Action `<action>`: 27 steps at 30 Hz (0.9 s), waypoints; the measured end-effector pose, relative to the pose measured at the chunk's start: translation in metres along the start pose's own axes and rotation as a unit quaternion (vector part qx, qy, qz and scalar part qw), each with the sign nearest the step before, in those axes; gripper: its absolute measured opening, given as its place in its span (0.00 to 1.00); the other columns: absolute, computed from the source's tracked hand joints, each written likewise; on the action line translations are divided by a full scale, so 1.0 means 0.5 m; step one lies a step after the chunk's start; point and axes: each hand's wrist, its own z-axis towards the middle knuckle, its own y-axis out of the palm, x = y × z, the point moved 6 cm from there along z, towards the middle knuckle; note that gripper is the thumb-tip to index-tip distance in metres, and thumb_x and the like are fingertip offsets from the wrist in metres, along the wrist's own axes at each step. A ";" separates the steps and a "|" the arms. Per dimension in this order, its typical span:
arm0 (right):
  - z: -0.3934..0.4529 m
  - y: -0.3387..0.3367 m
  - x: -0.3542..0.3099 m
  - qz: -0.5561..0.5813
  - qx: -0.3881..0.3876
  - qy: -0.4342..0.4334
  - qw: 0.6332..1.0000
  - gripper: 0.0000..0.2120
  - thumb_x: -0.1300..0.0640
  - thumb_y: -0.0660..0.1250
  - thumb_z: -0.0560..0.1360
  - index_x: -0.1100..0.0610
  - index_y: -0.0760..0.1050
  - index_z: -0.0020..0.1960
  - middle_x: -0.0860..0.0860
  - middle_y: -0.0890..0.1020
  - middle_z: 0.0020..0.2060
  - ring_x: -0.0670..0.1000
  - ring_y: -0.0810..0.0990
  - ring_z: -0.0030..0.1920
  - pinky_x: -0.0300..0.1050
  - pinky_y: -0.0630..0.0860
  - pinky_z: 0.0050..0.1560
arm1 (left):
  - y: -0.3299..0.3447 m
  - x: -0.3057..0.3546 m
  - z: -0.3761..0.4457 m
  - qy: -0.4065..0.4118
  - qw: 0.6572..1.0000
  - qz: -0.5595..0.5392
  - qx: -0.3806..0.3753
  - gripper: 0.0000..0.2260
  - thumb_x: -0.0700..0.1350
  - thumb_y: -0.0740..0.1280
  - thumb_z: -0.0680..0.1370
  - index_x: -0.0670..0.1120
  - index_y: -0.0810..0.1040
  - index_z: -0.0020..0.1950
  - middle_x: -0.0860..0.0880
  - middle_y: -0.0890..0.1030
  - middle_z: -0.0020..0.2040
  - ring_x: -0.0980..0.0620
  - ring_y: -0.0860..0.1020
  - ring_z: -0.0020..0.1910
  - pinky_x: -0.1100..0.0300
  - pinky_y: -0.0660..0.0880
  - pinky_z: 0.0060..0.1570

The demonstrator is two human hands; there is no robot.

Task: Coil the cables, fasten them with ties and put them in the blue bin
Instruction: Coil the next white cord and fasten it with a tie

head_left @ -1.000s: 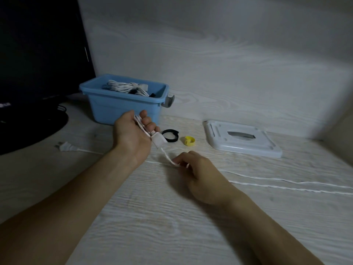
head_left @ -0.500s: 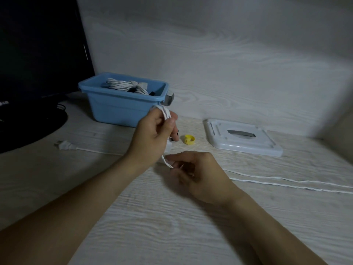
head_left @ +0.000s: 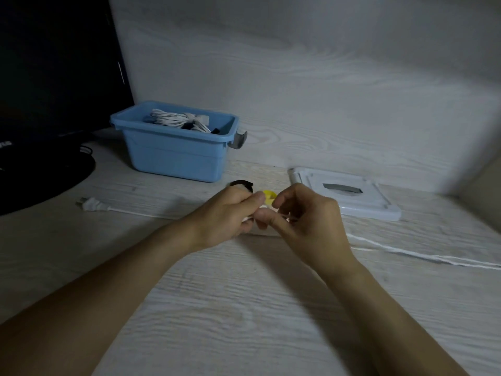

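Note:
My left hand (head_left: 227, 215) grips the first loops of a thin white cable (head_left: 406, 252) at the middle of the desk. My right hand (head_left: 306, 221) meets it there, fingers curled and pinching the cable beside the left thumb. The loose cable trails right across the desk, and its plug (head_left: 90, 204) lies to the left. A yellow tie (head_left: 269, 196) and a black tie (head_left: 242, 184) lie just behind my hands. The blue bin (head_left: 173, 156) stands at the back left, with a coiled white cable (head_left: 176, 121) inside.
A white bin lid (head_left: 344, 196) lies flat at the right, behind the trailing cable. A dark monitor (head_left: 54, 63) with a round black base (head_left: 40, 180) fills the left side. A pale wood-grain wall stands close behind the desk.
My left hand has swung down from its raised position by the bin to the desk centre. My right hand has lifted slightly and closed in against it. More cable has been drawn in.

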 end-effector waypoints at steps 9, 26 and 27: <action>-0.008 0.048 0.005 0.024 -0.149 -0.029 0.988 0.14 0.45 0.63 0.81 0.55 0.79 0.50 0.47 0.82 0.42 0.46 0.81 0.42 0.34 0.72 0.43 | 0.010 -0.014 -0.010 -0.096 0.991 -0.065 -0.063 0.27 0.63 0.58 0.77 0.42 0.72 0.32 0.51 0.62 0.20 0.56 0.56 0.19 0.59 0.53 0.25; -0.008 0.028 -0.001 0.115 -0.034 0.018 0.993 0.16 0.40 0.65 0.77 0.53 0.79 0.50 0.57 0.82 0.32 0.62 0.79 0.31 0.62 0.75 0.32 | 0.015 -0.033 -0.011 -0.184 0.941 -0.234 -0.159 0.09 0.45 0.60 0.75 0.46 0.72 0.36 0.54 0.60 0.25 0.59 0.54 0.22 0.64 0.51 0.23; -0.006 0.023 -0.001 0.108 -0.032 0.012 0.994 0.16 0.41 0.65 0.78 0.54 0.80 0.50 0.56 0.83 0.33 0.62 0.80 0.32 0.62 0.75 0.33 | 0.012 -0.032 -0.009 -0.184 0.941 -0.245 -0.146 0.09 0.46 0.61 0.76 0.47 0.71 0.35 0.55 0.59 0.25 0.58 0.52 0.23 0.64 0.50 0.23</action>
